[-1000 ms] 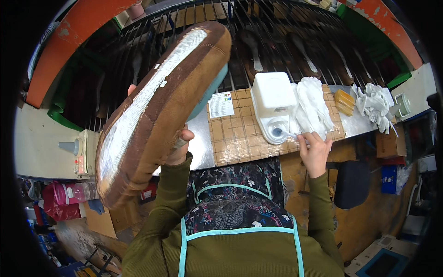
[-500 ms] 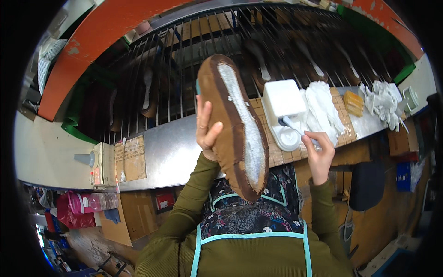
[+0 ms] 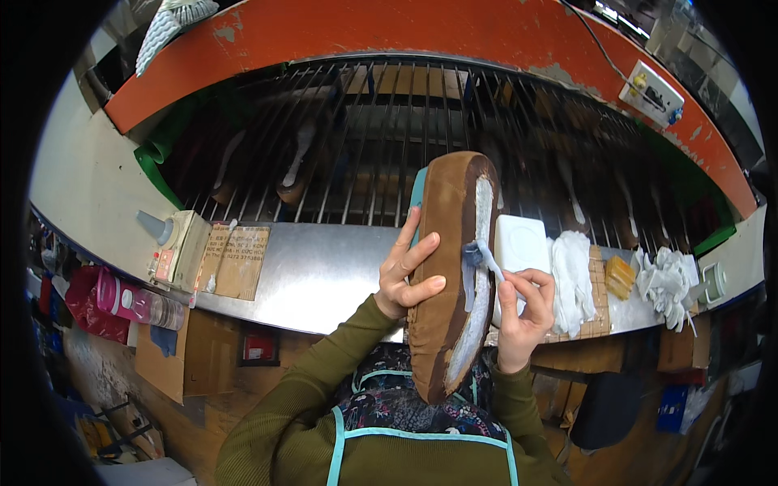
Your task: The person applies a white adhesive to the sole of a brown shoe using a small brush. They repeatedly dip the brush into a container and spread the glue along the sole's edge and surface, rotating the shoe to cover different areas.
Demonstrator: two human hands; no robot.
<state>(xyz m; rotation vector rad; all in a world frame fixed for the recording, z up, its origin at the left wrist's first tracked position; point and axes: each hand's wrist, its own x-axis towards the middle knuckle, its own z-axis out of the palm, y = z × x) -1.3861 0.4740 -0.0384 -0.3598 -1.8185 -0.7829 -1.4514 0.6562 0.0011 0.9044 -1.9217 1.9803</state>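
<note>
Upright in front of me is a brown suede shoe upper (image 3: 438, 235), stretched over a last with a teal edge (image 3: 419, 194). Its underside faces right and shows a dark brown margin around a whitish middle strip (image 3: 483, 212). My left hand (image 3: 411, 271) grips it from the left side, fingers spread along the suede. Between the fingers of my right hand (image 3: 525, 314) is a small brush (image 3: 488, 257) with a pale handle. Its dark bristles touch the margin of the underside, where a wet whitish streak (image 3: 469, 290) runs downward.
Behind the brush stands a white container (image 3: 523, 241), partly hidden. White cloth gloves (image 3: 573, 283), a yellow block (image 3: 620, 278) and crumpled gloves (image 3: 667, 283) lie to the right. Beyond the metal ledge (image 3: 308, 267), a barred rack (image 3: 381, 146) carries several shoes. A box with a grey cone (image 3: 177, 243) stands left.
The brush has moved from the white container onto the shoe's underside. The shoe has turned more upright, and a whitish streak now shows on its margin. My view has shifted.
</note>
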